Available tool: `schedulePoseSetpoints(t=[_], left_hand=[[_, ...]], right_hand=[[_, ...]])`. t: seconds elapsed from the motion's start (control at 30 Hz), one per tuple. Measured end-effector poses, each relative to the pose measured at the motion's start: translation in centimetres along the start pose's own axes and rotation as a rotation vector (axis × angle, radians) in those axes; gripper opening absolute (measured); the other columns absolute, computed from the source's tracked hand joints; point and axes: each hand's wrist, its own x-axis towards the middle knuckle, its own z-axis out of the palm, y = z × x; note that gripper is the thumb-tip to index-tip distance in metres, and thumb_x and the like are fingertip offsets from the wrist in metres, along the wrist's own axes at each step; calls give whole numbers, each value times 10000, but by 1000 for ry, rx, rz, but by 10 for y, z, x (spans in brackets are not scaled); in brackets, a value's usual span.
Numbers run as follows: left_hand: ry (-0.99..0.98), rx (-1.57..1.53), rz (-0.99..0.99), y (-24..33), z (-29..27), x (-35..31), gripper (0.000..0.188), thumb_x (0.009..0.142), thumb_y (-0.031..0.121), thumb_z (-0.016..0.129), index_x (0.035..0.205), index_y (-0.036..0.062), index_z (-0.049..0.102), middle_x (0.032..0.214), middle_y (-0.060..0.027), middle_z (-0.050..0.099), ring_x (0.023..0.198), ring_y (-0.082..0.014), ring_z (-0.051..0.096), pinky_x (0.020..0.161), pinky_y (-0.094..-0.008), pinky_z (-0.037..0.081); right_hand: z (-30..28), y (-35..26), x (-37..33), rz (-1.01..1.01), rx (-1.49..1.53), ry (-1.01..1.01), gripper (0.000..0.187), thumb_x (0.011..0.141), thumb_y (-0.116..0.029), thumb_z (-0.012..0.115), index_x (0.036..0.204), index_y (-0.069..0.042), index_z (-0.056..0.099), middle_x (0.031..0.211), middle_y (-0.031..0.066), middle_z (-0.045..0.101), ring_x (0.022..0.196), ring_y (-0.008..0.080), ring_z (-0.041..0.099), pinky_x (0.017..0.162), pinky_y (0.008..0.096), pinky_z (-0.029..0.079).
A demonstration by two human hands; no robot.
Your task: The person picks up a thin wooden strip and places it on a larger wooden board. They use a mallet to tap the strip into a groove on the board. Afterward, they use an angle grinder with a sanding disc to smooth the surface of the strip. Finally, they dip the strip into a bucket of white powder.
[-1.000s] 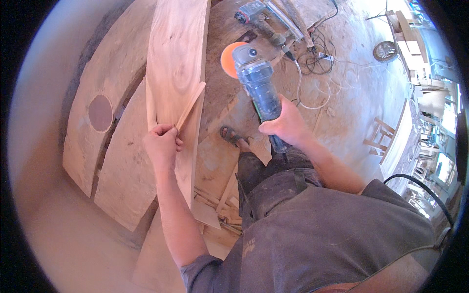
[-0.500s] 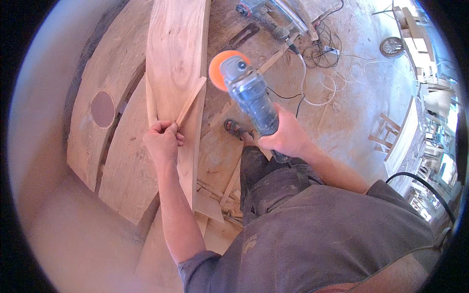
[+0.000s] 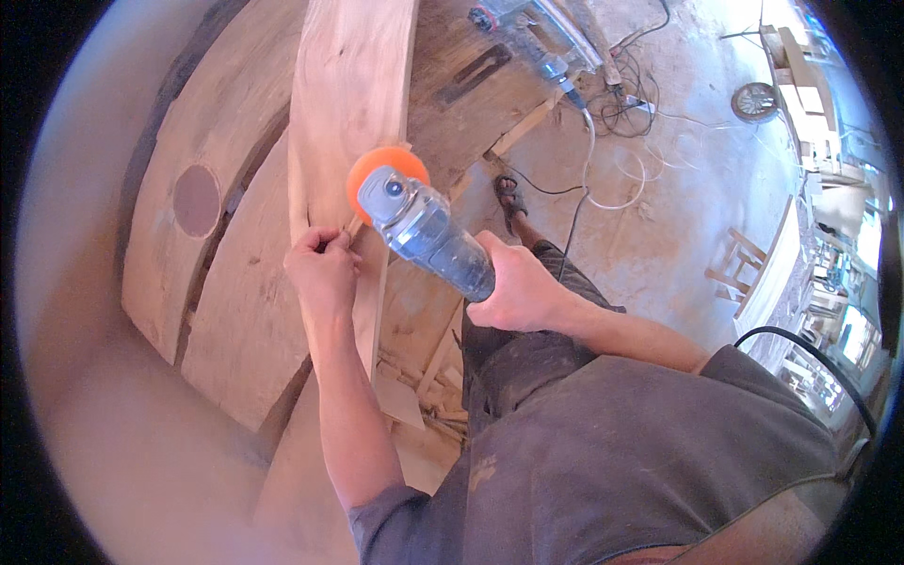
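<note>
My right hand [image 3: 518, 284] is wrapped round the rear body of a grey angle grinder [image 3: 424, 226]. Its orange disc [image 3: 388, 169] hangs over a long wooden board [image 3: 347, 94]; I cannot tell whether the disc touches wood. My left hand [image 3: 323, 273] pinches the near end of a thin wooden strip [image 3: 352, 227], its wrist over the board. The grinder's head hides most of that strip. The board's long edge runs beside the strip, on the side toward my legs.
Wide old planks [image 3: 235, 311] lie left of the board, a round sanding disc [image 3: 197, 201] on one. A blue-grey power tool [image 3: 537, 42] rests at the top, with cables [image 3: 626, 113] and a white hose [image 3: 591, 160] on the floor. A wooden stool [image 3: 737, 264] and a wheel [image 3: 754, 102] stand right.
The grinder has come left and down in my right hand, its disc now over the strip and board. My left hand keeps its pinch on the strip. One foot has shifted right.
</note>
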Motion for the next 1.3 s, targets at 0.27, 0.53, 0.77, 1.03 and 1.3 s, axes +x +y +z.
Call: schedulePoseSetpoints(t=[0.27,0.53,0.77,1.03,1.3], left_hand=[[14,2,21,-6,-2,4,83,876,-48,657,796,-49,680,650,-66,631,502,-122,615,441,-265,442],[-7,50,10,-3,-3,6,41,885,-19,665,857,-49,674,677,-69,638,491,-117,605,404,-243,445],[-63,-27,-66,2,-9,11,25,874,-39,651,863,-49,671,681,-64,636,500,-131,606,420,-265,434],[-239,-292,-301,9,-38,27,77,853,-20,636,924,0,613,758,-97,651,550,-132,579,471,-249,421],[-234,-371,-397,2,-49,41,183,840,-2,649,1013,9,591,765,-78,645,542,-132,563,469,-248,406]], right_hand=[[-5,1,1,17,11,32,580,676,-179,756,1167,21,521,924,287,672,945,461,675,849,489,527],[-26,5,3,77,-33,137,607,655,-206,770,1163,36,542,957,289,686,952,451,685,858,468,536],[-61,25,6,126,81,334,615,634,-234,791,1158,12,584,935,190,690,906,343,689,858,418,526],[-88,56,-9,120,321,384,584,631,-165,815,1157,-10,613,894,41,631,810,149,601,781,319,494],[-92,64,-16,93,386,330,524,639,-173,794,1104,-19,607,871,43,621,806,168,596,770,339,491]])
